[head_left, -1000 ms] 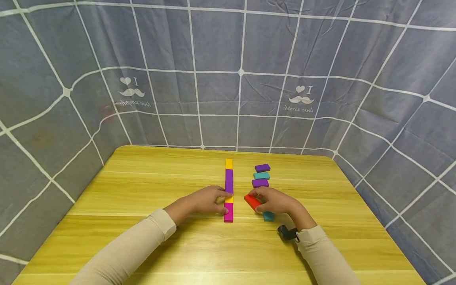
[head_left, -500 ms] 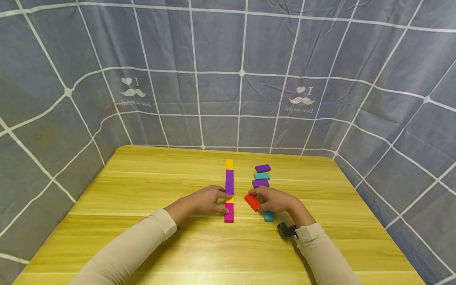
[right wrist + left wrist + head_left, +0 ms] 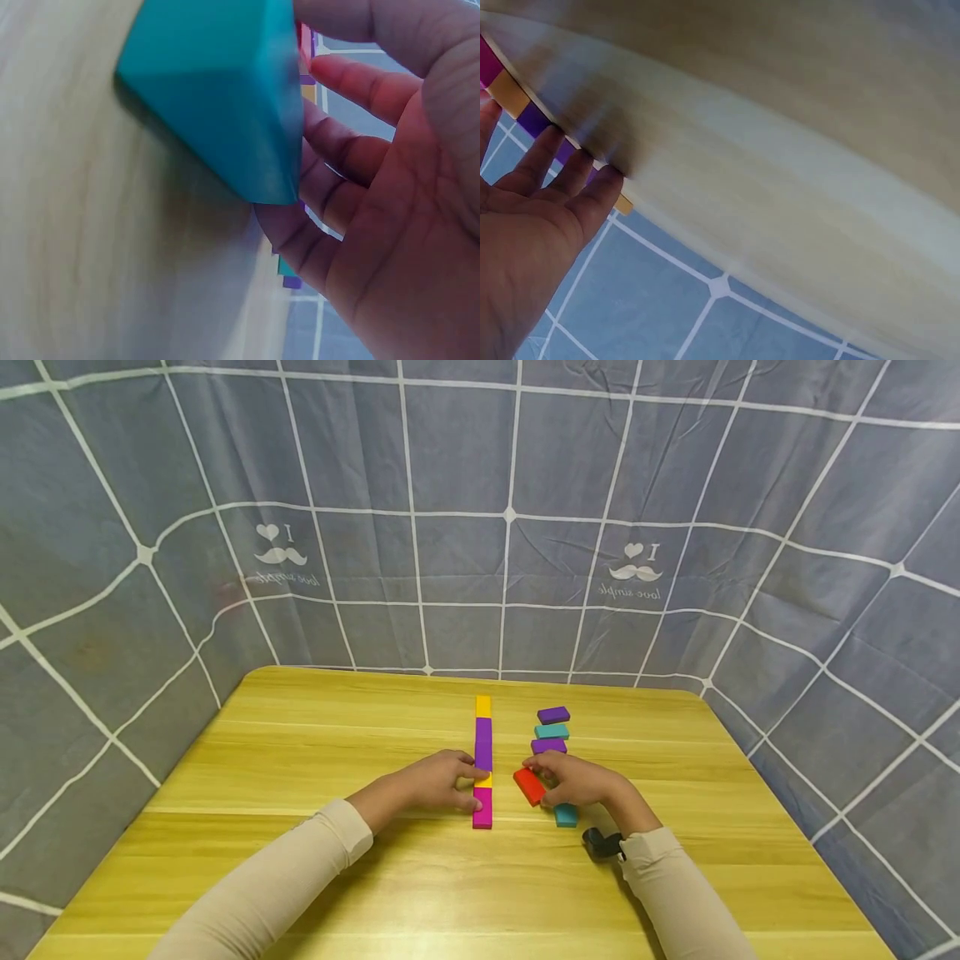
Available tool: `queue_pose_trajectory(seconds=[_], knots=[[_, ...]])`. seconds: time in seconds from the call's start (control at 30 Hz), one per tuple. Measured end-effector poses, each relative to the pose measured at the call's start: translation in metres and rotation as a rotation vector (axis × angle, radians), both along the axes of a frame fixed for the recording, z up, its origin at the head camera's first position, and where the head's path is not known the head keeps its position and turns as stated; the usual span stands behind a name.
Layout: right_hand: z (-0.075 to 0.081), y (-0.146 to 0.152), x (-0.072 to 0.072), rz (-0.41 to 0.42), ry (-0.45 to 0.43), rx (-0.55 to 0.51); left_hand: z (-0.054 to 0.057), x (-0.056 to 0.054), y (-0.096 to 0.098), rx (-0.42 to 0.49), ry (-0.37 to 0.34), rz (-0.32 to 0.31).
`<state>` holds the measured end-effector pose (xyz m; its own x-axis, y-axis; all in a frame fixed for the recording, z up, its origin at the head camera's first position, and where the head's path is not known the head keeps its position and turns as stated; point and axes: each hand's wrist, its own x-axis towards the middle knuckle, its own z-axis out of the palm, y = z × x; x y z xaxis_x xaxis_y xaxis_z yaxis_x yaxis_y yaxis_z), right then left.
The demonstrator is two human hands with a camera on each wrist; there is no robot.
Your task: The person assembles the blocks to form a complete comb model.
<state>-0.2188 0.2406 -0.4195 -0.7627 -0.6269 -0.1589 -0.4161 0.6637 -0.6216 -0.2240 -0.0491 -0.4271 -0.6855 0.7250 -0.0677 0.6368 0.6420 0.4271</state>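
Observation:
In the head view, a straight row of blocks runs away from me: a magenta block (image 3: 482, 817) nearest, then a yellow block (image 3: 483, 782), a purple stretch (image 3: 483, 743) and a far yellow block (image 3: 483, 707). My left hand (image 3: 433, 781) rests at the row's near end, its thumb on the magenta block and a finger over the nearer yellow one. To the right, my right hand (image 3: 583, 779) pinches a red block (image 3: 528, 786), slanted towards the row. A teal block (image 3: 202, 97) looms large beside that hand in the right wrist view.
Beyond the right hand lie a purple block (image 3: 549, 746), a teal block (image 3: 552, 732) and another purple block (image 3: 553, 715), roughly in a column. The wooden table (image 3: 360, 877) ends at a grey curtain (image 3: 465, 560) with white lines. A black wrist camera (image 3: 602, 845) sits at the right cuff.
The red block in my right hand has shifted very slightly left. My left hand stays at the row.

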Motion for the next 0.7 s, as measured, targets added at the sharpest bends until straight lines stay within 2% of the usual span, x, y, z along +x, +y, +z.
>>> queue_pose_trajectory(seconds=[0.17,0.5,0.7], knots=[[-0.0025,0.0000,-0.0028,-0.009,-0.011,-0.004,-0.0024,-0.0006,-0.0015,-0.003,0.027,0.000],[-0.0077,0.0009,-0.0046,-0.014,0.016,-0.015,-0.0044,-0.0010,-0.0012,-0.016,0.031,0.020],[-0.0092,0.0025,-0.0041,-0.024,-0.013,-0.019,-0.0040,-0.0012,-0.0014,-0.024,0.047,0.026]])
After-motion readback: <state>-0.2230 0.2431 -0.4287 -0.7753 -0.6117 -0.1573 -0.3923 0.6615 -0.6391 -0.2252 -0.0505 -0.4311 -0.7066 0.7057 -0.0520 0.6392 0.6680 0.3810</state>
